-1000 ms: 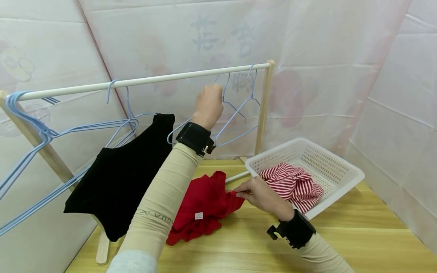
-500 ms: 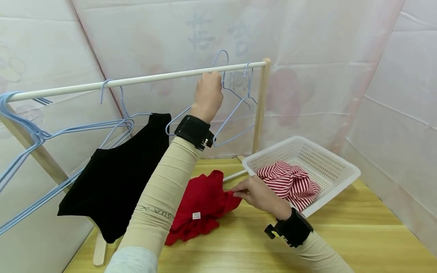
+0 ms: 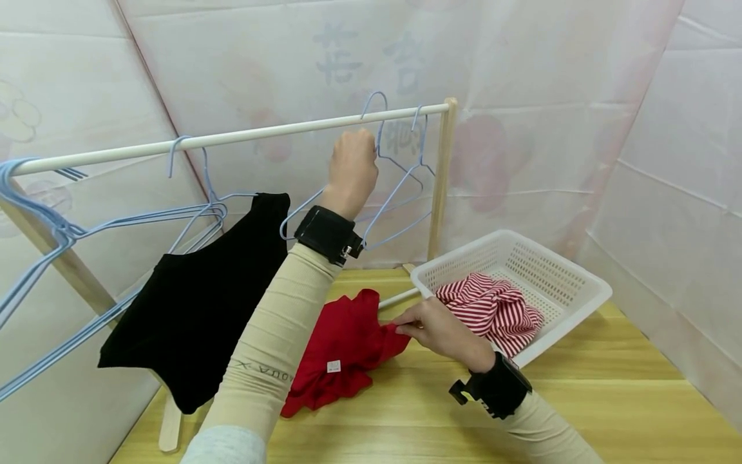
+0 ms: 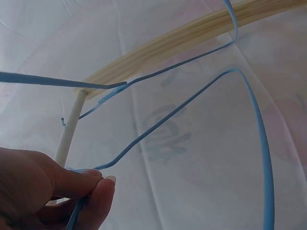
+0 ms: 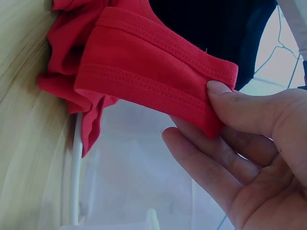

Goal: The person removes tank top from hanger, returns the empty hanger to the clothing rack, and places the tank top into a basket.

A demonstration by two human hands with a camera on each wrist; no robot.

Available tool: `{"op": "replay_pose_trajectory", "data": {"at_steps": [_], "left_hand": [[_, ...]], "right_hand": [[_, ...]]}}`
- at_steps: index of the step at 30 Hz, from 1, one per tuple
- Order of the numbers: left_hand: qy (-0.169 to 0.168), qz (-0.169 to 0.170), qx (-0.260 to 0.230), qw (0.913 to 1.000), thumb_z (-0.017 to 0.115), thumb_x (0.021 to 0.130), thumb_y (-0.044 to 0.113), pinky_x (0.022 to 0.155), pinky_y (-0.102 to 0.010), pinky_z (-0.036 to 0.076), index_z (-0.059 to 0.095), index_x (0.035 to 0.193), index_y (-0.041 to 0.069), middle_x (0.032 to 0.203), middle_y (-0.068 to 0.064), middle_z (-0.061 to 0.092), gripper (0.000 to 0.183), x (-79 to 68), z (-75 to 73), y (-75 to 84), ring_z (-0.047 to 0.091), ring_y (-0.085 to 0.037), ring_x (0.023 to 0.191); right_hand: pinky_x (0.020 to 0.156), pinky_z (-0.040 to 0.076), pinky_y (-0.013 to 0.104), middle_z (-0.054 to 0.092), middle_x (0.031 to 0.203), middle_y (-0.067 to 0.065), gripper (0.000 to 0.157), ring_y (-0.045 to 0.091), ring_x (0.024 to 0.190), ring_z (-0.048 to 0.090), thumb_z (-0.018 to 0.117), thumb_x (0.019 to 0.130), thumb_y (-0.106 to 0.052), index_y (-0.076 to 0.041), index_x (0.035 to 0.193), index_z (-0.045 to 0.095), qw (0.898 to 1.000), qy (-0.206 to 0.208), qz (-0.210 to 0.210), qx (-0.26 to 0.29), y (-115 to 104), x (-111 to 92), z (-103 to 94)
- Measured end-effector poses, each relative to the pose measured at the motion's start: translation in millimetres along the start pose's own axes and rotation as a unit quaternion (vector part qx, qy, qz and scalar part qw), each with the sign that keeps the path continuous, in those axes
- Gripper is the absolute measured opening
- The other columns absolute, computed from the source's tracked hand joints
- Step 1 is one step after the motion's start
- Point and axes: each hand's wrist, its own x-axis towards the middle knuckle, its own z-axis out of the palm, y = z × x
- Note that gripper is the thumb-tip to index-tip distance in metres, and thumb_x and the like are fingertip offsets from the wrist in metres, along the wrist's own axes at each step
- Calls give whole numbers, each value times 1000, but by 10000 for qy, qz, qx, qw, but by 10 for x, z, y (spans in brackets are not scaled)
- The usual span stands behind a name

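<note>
My left hand [image 3: 351, 166] is raised just below the white rail [image 3: 261, 133]. It grips a blue wire hanger [image 3: 379, 103] near its neck, as the left wrist view also shows, with thumb and fingers round the wire [image 4: 144, 136]. The hanger's hook arches over the rail. Down at the table, my right hand [image 3: 443, 328] pinches one strap end of a crumpled red garment [image 3: 348, 341] that has a small white label. In the right wrist view the ribbed red strap [image 5: 153, 72] runs between thumb and fingers, and the other fingers extend beneath it.
A black sleeveless top [image 3: 209, 303] hangs from the rail at left, beside several bare blue hangers [image 3: 64, 225]. Another hanger [image 3: 400, 193] hangs by the right wooden post [image 3: 443, 180]. At right, a white basket [image 3: 559, 263] holds a red-and-white striped cloth [image 3: 493, 309].
The left hand lifted the hanger so its hook rose from below the rail's top to above it, then came down slightly. The right hand keeps its pinch on the red garment.
</note>
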Motion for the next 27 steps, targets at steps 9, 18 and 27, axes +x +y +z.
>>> {"op": "replay_pose_trajectory", "data": {"at_steps": [9,18,27], "left_hand": [[-1,13,-58,10000,52,87,-20,76,-34,59,74,84,-2,93,-16,79,28,-72,45,-22,72,-27,82],[-103,-15,-143,9998,54,93,-14,73,-36,59,69,75,-2,86,-17,78,27,-141,126,-50,68,-25,76],[27,30,-180,9998,59,97,-8,87,-40,62,76,99,-5,104,-20,78,17,-175,171,-61,76,-37,97]], "right_hand": [[64,54,15,81,92,7,15,3,78,71,78,88,-1,-4,102,83,10000,-33,77,-34,-3,-9,5],[66,55,15,81,90,4,11,3,77,72,78,89,-4,-6,99,83,9989,-315,-77,-346,3,-17,7],[66,53,12,80,87,0,6,-4,75,68,78,90,-5,-8,93,82,9946,-803,-608,-250,21,-17,11]]}}
